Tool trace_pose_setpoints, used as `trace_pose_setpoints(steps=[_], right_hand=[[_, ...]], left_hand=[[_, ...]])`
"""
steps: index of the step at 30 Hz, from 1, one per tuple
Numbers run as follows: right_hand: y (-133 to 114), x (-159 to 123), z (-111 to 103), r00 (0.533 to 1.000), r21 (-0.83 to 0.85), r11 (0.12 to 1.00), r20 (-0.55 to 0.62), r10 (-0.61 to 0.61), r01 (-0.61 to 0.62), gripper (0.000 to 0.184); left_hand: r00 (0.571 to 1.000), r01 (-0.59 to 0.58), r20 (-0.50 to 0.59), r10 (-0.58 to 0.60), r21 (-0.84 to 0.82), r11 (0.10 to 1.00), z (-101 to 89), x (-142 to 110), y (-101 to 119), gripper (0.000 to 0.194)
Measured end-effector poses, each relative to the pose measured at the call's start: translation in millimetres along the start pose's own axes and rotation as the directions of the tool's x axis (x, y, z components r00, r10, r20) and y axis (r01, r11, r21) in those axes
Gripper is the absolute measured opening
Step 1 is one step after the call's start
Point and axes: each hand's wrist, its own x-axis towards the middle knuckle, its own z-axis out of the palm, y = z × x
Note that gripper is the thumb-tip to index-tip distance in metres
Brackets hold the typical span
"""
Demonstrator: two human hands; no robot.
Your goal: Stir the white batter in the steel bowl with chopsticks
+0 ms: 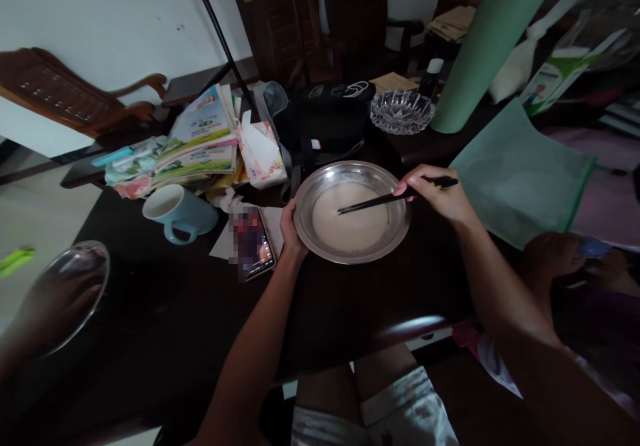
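A shallow steel bowl (pixel 320 241) sits on the dark table (pixel 165 313) and holds a pale, milky batter (pixel 350 223). My left hand (pixel 290 233) grips the bowl's left rim with curled fingers. My right hand (pixel 440 196) is closed on a pair of black chopsticks (pixel 385 199). Their tips reach down into the batter near the bowl's middle.
A phone (pixel 253 246) and a blue mug (pixel 180 213) lie left of the bowl, with a pile of booklets (pixel 200 146) behind. A glass ashtray (pixel 401 111), a tall green flask (pixel 487 46) and a green pouch (pixel 520 173) stand to the right. A glass lid (pixel 65 299) rests far left. Another person's hand (pixel 555 259) is at right.
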Motion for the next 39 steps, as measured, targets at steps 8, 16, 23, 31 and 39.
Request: trace_pose_setpoints(steps=[8,16,23,31,39], right_hand=[[1.5,-0.4,-3.2,0.996,0.070,0.997,-0.082,0.039,-0.033,0.036],[-0.2,0.9,-2.8,0.977,0.077,0.997,-0.214,0.014,0.002,0.037],[0.0,-0.4,-1.8,1.000,-0.035,0.999,0.010,-0.007,0.008,0.031],[1.6,-1.1,-3.9,0.998,-0.019,1.000,-0.065,0.001,-0.002,0.036],[3.2,-0.2,-6.4,0.979,-0.021,0.999,-0.202,-0.029,0.025,0.037]], left_hand=[[0.999,0.032,-0.019,-0.032,-0.028,0.999,2.2,-1.7,1.0,0.019],[0.999,0.039,-0.011,-0.039,-0.050,0.998,1.8,-1.0,0.2,0.021],[0.999,0.037,-0.014,-0.037,-0.039,0.999,-0.4,0.2,-0.3,0.020],[0.999,0.034,0.004,-0.034,-0.042,0.999,-1.1,1.2,-1.2,0.020],[1.000,0.019,0.008,-0.019,-0.026,0.999,-2.2,2.4,-2.2,0.020]])
